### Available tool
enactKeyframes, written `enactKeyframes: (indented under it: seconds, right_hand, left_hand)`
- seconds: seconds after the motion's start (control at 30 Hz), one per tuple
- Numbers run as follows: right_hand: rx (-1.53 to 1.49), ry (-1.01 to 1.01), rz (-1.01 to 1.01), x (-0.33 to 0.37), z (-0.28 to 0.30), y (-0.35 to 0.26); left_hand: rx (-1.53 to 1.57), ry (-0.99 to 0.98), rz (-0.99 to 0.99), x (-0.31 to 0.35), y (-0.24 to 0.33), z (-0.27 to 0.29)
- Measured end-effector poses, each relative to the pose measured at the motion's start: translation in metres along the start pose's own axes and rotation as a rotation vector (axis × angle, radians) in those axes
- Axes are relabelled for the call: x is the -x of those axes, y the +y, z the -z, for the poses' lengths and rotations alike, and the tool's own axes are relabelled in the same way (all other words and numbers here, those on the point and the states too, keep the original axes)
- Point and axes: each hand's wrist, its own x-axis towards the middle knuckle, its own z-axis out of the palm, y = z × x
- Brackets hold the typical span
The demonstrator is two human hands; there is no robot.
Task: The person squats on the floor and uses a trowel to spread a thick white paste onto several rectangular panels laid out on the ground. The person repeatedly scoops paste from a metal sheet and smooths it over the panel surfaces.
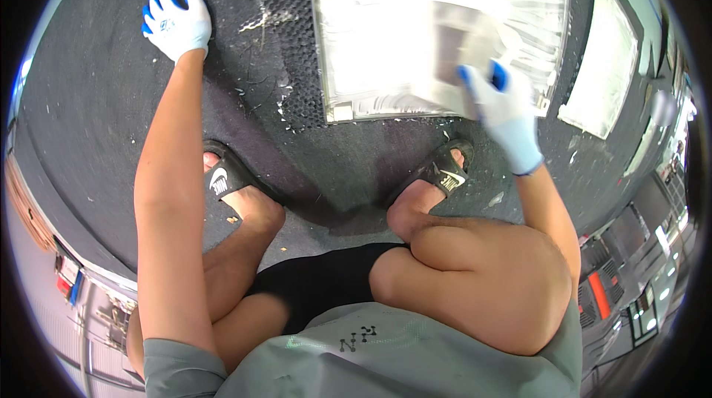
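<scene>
My left hand [178, 24], in a white glove with blue fingertips, rests on the dark floor with its fingers spread. Over a large white panel [371, 50], my right hand [508, 113] in a matching glove grips a flat, pale rectangular tool [449, 50]. Motion blurs the tool, and its exact kind is unclear. White streaks cover the panel's right side, and its upper part is washed out by glare. A small pale block or patch [341, 111] shows at the panel's near left corner.
A second, narrower white panel [604, 57] lies to the right. Black honeycomb-textured material [297, 35] with white crumbs borders the large panel's left edge. My feet in black slides [241, 176] stand close to its near edge. Dark and orange equipment [599, 294] is at far right.
</scene>
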Motion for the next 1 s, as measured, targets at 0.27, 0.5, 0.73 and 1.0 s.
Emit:
enactKeyframes:
  seconds: [0.27, 0.5, 0.73, 1.0]
  right_hand:
    - [-0.059, 0.008, 0.212, -0.028, -0.043, -0.001]
    - [0.263, -0.115, 0.27, -0.059, 0.077, 0.06]
    - [0.515, -0.379, 0.856, -0.018, 0.004, 0.031]
    - [0.447, -0.103, 0.646, -0.059, 0.029, 0.014]
  left_hand:
    - [0.009, -0.049, 0.039, -0.002, -0.002, -0.002]
    - [-0.028, -0.046, 0.022, -0.002, -0.011, -0.009]
    - [-0.045, -0.172, 0.054, 0.005, -0.011, 0.015]
    - [-0.058, -0.107, 0.095, 0.08, 0.003, 0.031]
